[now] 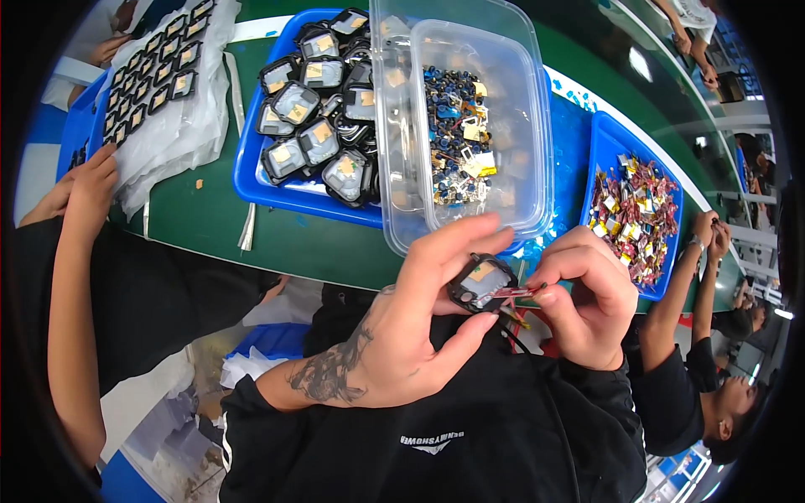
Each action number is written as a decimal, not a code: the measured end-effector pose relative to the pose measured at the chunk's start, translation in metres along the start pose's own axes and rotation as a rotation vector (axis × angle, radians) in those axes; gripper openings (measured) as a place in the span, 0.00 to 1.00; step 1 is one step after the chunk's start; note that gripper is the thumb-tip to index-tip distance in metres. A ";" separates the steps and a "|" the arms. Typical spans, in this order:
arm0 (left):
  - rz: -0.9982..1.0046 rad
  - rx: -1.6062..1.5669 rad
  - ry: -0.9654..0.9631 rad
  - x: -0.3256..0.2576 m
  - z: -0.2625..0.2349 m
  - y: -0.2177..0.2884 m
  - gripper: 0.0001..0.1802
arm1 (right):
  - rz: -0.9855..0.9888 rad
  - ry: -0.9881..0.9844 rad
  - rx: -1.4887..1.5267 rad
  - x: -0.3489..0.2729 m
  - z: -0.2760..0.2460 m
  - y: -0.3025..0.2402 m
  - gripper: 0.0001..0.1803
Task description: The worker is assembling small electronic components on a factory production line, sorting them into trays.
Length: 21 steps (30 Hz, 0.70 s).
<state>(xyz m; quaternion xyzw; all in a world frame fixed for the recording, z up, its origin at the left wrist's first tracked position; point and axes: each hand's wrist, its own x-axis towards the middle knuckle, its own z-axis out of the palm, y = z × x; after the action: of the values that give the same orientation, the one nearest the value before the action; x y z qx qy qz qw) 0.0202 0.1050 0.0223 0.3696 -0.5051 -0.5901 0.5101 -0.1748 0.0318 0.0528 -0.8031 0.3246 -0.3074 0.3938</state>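
My left hand grips a small square black device housing between thumb and fingers, in front of my chest. A pale tan patch shows on the grey inside of the housing. My right hand is closed in a pinch at the housing's right side. Between its thumb and forefinger is the end of a thin part with red wires, which reaches across the housing's edge. Whether that part is fastened to the housing, I cannot tell. A dark cable hangs below the housing.
Beyond my hands, a clear plastic box of small parts overlaps a blue tray heaped with similar housings. Another blue tray at right holds red-wired parts. Housings lie on white sheets at far left. People work on both sides.
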 end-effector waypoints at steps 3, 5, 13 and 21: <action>-0.003 0.015 0.019 -0.002 0.004 0.000 0.38 | 0.001 0.044 0.047 0.000 0.003 0.002 0.06; 0.017 0.059 0.040 -0.001 0.003 -0.001 0.37 | 0.051 0.074 0.125 -0.003 0.012 0.003 0.05; 0.012 0.103 0.050 0.001 -0.002 -0.006 0.34 | 0.185 0.180 0.275 -0.013 0.030 0.007 0.05; -0.009 -0.029 0.046 0.001 -0.001 -0.002 0.33 | 0.096 0.271 0.189 -0.012 0.043 0.012 0.05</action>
<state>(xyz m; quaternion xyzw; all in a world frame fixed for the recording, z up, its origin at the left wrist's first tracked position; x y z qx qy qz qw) 0.0200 0.1034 0.0199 0.3779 -0.4829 -0.5911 0.5240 -0.1529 0.0535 0.0182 -0.6974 0.3823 -0.4228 0.4343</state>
